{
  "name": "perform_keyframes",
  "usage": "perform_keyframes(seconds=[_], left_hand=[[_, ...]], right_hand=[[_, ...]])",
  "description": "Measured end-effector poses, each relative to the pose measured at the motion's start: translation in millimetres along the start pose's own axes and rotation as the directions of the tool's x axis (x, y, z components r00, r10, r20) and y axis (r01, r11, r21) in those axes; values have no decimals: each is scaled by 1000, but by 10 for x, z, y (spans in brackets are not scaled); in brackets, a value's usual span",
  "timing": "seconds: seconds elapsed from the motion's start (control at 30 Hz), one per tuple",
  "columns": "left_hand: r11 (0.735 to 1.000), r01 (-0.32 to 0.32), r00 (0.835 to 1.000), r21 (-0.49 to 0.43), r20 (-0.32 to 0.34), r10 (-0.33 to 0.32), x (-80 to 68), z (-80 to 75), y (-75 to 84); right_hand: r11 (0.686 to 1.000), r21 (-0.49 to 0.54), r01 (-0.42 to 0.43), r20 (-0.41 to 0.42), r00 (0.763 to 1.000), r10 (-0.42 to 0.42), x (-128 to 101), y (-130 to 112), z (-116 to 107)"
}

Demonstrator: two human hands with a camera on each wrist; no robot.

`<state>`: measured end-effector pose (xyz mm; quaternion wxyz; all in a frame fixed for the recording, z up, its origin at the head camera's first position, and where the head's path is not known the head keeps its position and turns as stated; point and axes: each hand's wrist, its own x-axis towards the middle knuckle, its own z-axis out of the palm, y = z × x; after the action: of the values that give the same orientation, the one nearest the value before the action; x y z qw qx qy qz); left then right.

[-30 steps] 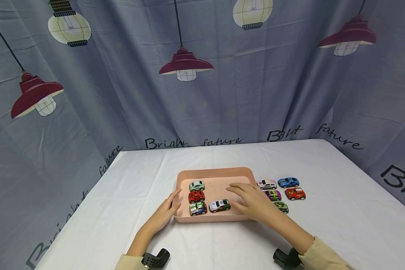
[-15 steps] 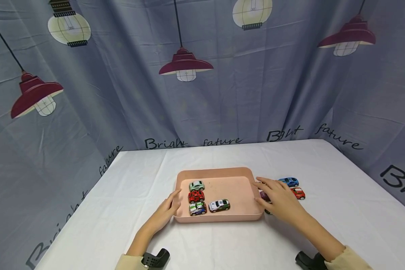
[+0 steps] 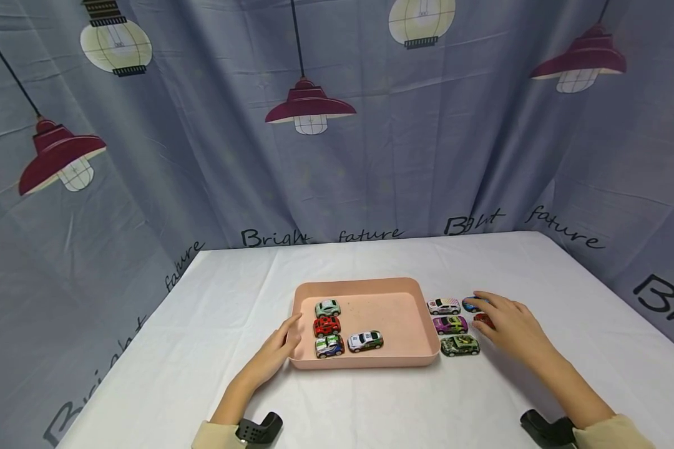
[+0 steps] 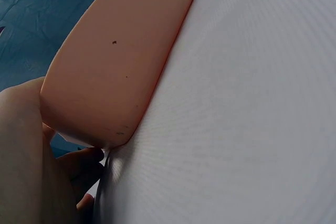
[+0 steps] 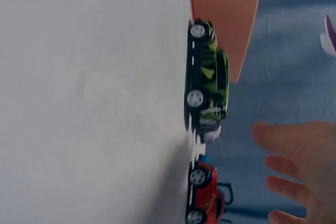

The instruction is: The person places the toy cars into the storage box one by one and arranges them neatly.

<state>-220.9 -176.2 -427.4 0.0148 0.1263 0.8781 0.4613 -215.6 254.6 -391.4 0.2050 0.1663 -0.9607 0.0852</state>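
My left hand [image 3: 275, 352] holds the left side of a pink tray [image 3: 371, 363]. In the left wrist view its thumb side meets the tray's rim, and other fingers lie low beside the outer corner. Inside the tray stand a pale green toy car [image 3: 328, 308], a red one [image 3: 327, 326], a blue-green-white one [image 3: 329, 347] and a white-green one [image 3: 366, 341]. My right hand [image 3: 513, 327] hovers with parted fingers over a red toy car [image 5: 203, 195] and a blue toy car [image 3: 468, 305], both partly hidden in the head view. Nothing shows between its fingers.
Right of the tray a white toy car [image 3: 444, 306], a purple-green one [image 3: 450, 325] and a camouflage-green one [image 3: 460, 345] line up on the white tablecloth [image 3: 371, 408]. A grey-blue curtain [image 3: 371, 168] hangs behind the table.
My right hand has moved right, from above the tray, past its right rim, to above the red and blue toy cars. The left hand and the tray have stayed put.
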Motion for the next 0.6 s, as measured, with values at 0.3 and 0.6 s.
perform_keyframes(seconds=[0.3,0.6], left_hand=[[999,24,1000,24,10,-25,20,18,-45],[1000,2,1000,13,22,-2,67,25,-167]], right_hand=[[1000,-6,14,40,999,-14,-90,247,81],[1000,21,11,114,993,-13,-108,351,162]])
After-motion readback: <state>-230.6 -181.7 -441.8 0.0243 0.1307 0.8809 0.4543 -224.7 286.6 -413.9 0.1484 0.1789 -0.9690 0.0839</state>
